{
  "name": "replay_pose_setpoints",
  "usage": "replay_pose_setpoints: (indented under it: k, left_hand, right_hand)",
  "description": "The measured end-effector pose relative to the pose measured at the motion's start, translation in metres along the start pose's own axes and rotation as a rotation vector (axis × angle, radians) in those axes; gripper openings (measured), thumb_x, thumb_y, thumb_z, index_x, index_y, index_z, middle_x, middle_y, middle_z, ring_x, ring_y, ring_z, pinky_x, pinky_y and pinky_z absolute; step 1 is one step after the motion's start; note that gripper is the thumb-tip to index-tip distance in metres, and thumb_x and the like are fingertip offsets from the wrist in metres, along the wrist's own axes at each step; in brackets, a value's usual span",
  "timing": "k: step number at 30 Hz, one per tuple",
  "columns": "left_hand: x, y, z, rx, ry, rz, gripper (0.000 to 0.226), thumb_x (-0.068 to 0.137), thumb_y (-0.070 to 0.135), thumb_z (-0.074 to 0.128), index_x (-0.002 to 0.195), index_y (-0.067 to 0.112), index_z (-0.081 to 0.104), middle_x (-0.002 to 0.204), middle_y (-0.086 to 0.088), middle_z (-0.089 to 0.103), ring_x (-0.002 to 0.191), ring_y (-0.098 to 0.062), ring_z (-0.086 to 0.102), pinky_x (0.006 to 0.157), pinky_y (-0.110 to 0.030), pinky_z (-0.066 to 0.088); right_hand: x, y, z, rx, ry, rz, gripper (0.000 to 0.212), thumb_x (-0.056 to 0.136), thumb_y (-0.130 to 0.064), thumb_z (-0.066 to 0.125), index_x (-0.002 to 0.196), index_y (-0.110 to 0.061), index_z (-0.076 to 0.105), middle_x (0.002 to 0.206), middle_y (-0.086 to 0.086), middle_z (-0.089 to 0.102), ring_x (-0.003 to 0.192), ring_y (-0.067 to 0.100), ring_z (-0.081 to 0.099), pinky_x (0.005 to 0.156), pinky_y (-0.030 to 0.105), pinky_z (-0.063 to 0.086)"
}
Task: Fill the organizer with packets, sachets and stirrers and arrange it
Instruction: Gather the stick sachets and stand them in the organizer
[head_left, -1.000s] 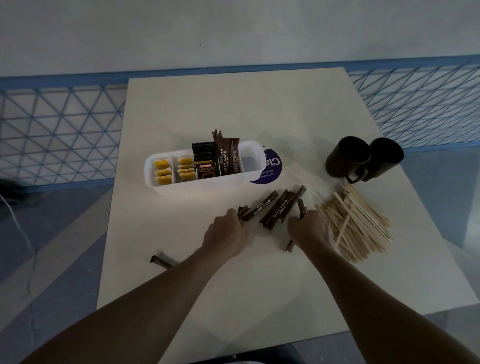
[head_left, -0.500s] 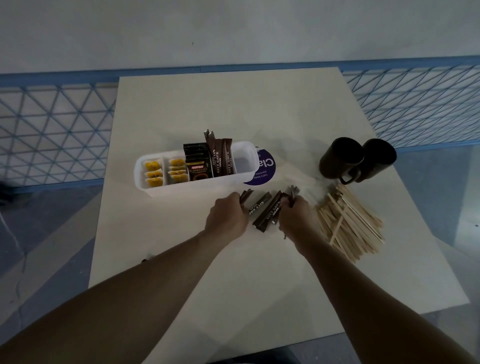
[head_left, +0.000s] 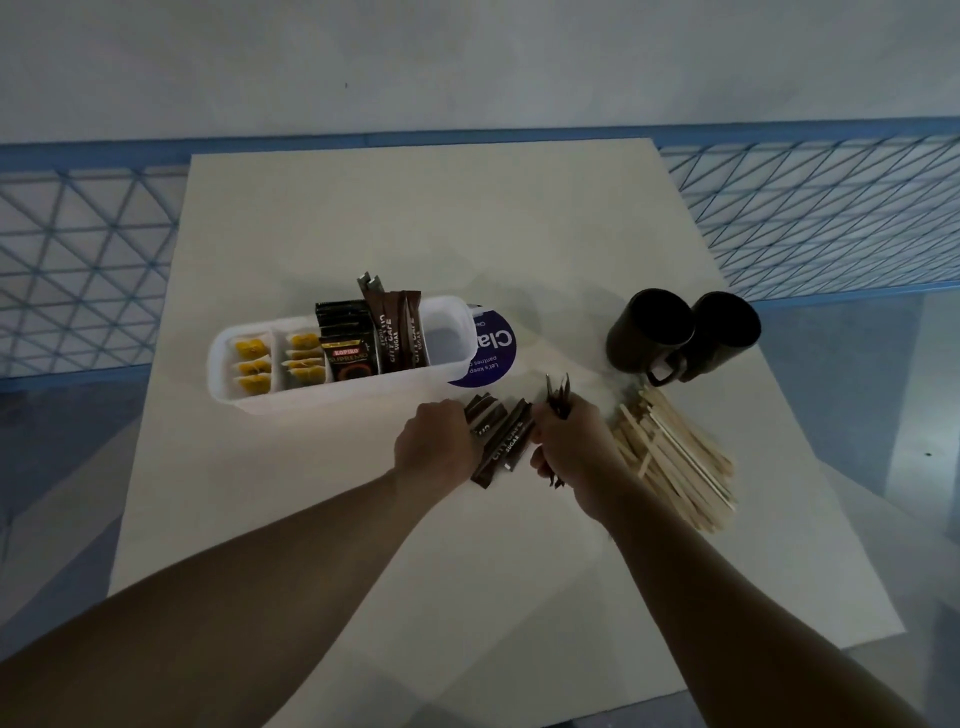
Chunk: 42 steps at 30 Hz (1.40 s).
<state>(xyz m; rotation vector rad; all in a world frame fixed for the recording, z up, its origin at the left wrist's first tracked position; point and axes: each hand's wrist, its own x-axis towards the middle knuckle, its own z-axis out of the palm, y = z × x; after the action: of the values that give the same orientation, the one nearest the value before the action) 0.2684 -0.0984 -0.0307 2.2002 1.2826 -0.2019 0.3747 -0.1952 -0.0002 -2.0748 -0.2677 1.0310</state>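
Left of the table's middle stands the white translucent plastic organizer (head_left: 322, 397). Its two left compartments hold yellow sachets (head_left: 252, 364), the next holds black coffee packets (head_left: 347, 353) and upright brown sugar sticks (head_left: 400, 338), and the right-end compartment is bare. Just in front of it, my left hand (head_left: 436, 447) lies knuckles-up against the loose brown sugar sticks (head_left: 501, 441) lying flat on the cream table (head_left: 363, 545). Its fingers are hidden behind the back of the hand, so I cannot tell whether they grip or merely push. Change over the past second: the sticks, then fanned across the table between my hands, have been drawn together, and several have left the surface. These now stand as a bundle of sugar sticks (head_left: 558, 389) in my right hand (head_left: 569, 447), whose fingers are curled tight round it, with ends protruding above and below the fist. I judge the gathering nearly done and the bundle about ready for the organizer. Towards the right edge, the heap of pale wooden stirrers (head_left: 675, 462) lies unhandled, with two dark mugs (head_left: 654, 332) behind it, so the stirrer step remains.
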Motion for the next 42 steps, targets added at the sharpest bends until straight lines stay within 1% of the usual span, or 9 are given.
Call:
replay_pose_setpoints:
  k: [8,13,18,21,27,29,34,38,42]
  left_hand:
    - [0.002,0.011,-0.004,-0.032,-0.081,-0.062,0.028,0.089,0.035,0.06,0.103,0.011,0.06,0.089,-0.003,0.065,0.08,-0.023,0.066,0.073,-0.037,0.059]
    - [0.005,0.016,-0.019,-0.121,-0.214,-0.082,0.023,0.097,0.024,0.048,0.113,0.008,0.05,0.093,-0.006,0.059,0.077,-0.023,0.064,0.054,-0.027,0.052]
    - [0.009,0.023,-0.038,-0.256,-0.268,-0.133,0.024,0.099,0.017,0.043,0.113,0.005,0.058,0.11,-0.011,0.065,0.094,-0.025,0.063,0.061,-0.025,0.043]
    - [0.017,0.023,-0.055,-0.436,-0.254,-0.157,0.023,0.096,0.015,0.048,0.115,0.01,0.059,0.11,-0.013,0.065,0.096,-0.027,0.063,0.084,-0.042,0.052]
    - [0.021,0.014,-0.102,-0.78,-0.095,-0.073,0.016,0.096,0.011,0.049,0.091,0.018,0.062,0.088,-0.012,0.063,0.086,-0.027,0.06,0.087,-0.046,0.051]
    - [0.027,0.008,-0.11,-0.859,0.001,-0.099,0.014,0.096,0.009,0.048,0.097,0.014,0.061,0.09,-0.011,0.065,0.09,-0.028,0.065,0.089,-0.046,0.053]
    - [0.039,-0.005,-0.121,-1.001,0.223,-0.128,0.019,0.095,0.007,0.047,0.107,0.012,0.062,0.087,-0.005,0.067,0.076,-0.017,0.062,0.072,-0.036,0.052]
    - [0.044,-0.01,-0.116,-1.045,0.298,-0.139,0.019,0.095,0.009,0.049,0.109,0.013,0.061,0.091,-0.005,0.068,0.075,-0.014,0.065,0.06,-0.025,0.052]
    - [0.051,-0.018,-0.103,-1.037,0.334,-0.096,0.011,0.094,0.013,0.054,0.102,0.015,0.061,0.087,-0.002,0.067,0.081,-0.017,0.066,0.066,-0.029,0.053]
  right_hand:
    - [0.024,-0.011,-0.002,-0.024,-0.059,-0.018,0.024,0.103,-0.025,0.047,0.117,-0.009,0.059,0.081,0.007,0.062,0.065,0.018,0.059,0.053,0.027,0.047]
    - [0.033,-0.025,0.0,0.057,-0.065,-0.017,0.013,0.101,-0.022,0.051,0.103,-0.014,0.061,0.081,0.005,0.063,0.067,0.016,0.057,0.06,0.031,0.049]
    - [0.038,-0.049,0.008,0.127,-0.056,-0.043,0.015,0.097,-0.015,0.052,0.087,-0.019,0.062,0.074,0.002,0.061,0.064,0.017,0.052,0.063,0.035,0.045]
    - [0.038,-0.066,0.014,0.152,-0.054,-0.065,0.023,0.095,-0.008,0.048,0.082,-0.02,0.063,0.069,0.001,0.06,0.063,0.018,0.052,0.065,0.037,0.041]
    - [0.044,-0.099,0.038,0.245,-0.067,-0.098,0.023,0.097,0.0,0.046,0.094,-0.014,0.065,0.078,0.004,0.063,0.064,0.017,0.057,0.064,0.034,0.051]
    - [0.046,-0.108,0.046,0.288,-0.081,-0.105,0.024,0.096,0.001,0.046,0.093,-0.013,0.065,0.078,0.004,0.063,0.062,0.017,0.056,0.062,0.032,0.048]
    - [0.047,-0.128,0.07,0.355,-0.155,-0.159,0.025,0.094,0.005,0.046,0.093,-0.011,0.066,0.074,0.004,0.063,0.067,0.017,0.057,0.063,0.032,0.049]
    - [0.05,-0.133,0.089,0.382,-0.174,-0.211,0.023,0.094,0.001,0.049,0.091,-0.014,0.066,0.072,0.002,0.062,0.07,0.017,0.057,0.065,0.032,0.049]
    - [0.052,-0.13,0.104,0.395,-0.154,-0.227,0.023,0.096,-0.002,0.05,0.091,-0.018,0.066,0.077,-0.001,0.065,0.075,0.014,0.06,0.066,0.029,0.05]
